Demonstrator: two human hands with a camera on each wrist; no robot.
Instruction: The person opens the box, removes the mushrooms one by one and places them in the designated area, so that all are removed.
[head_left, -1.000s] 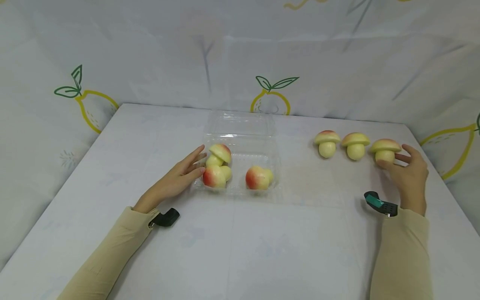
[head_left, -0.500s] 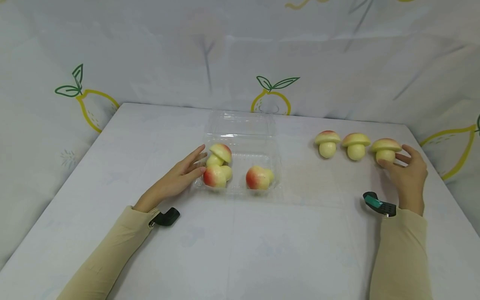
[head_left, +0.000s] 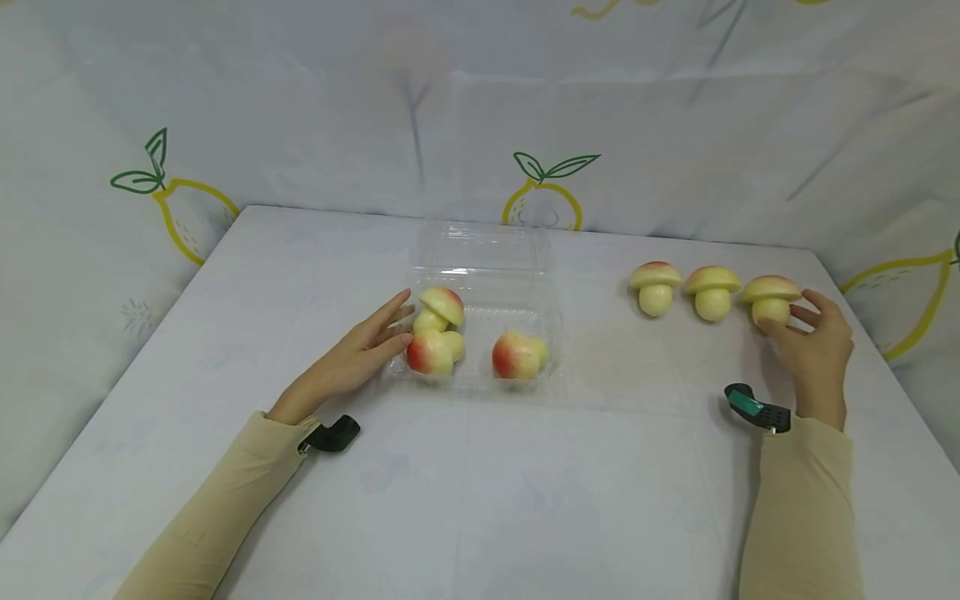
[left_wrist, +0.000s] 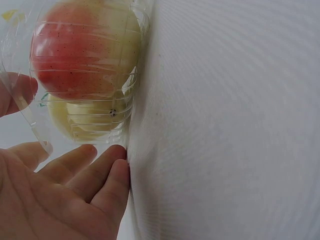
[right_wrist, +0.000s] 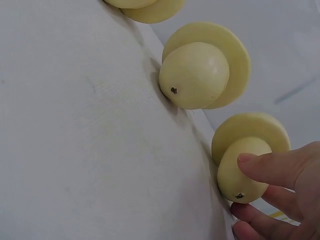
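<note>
My right hand (head_left: pixel 813 350) pinches the stem of the rightmost yellow toy mushroom (head_left: pixel 770 287), which has a reddish cap. In the right wrist view, the thumb (right_wrist: pixel 270 167) lies across its stem (right_wrist: pixel 237 175) while the other fingers are behind and below. Two similar toy mushrooms, a middle one (head_left: pixel 712 292) and a left one (head_left: pixel 655 287), stand in a row beside it. My left hand (head_left: pixel 348 354) rests with extended fingers against the left side of a clear plastic clamshell box (head_left: pixel 480 383). In the left wrist view, fingertips touch the box wall near the table.
Three toy mushrooms lie inside the box: two at its left, one tilted mushroom (head_left: pixel 440 308) behind a red-cheeked one (head_left: pixel 430 353), and another (head_left: pixel 517 356) at front right. The box lid (head_left: pixel 483 246) is raised at the back. A white printed curtain (head_left: pixel 315 108) hangs behind the table.
My right hand and the rightmost toy mushroom have shifted very slightly left, towards the middle one. The left hand and the box have stayed in place.
</note>
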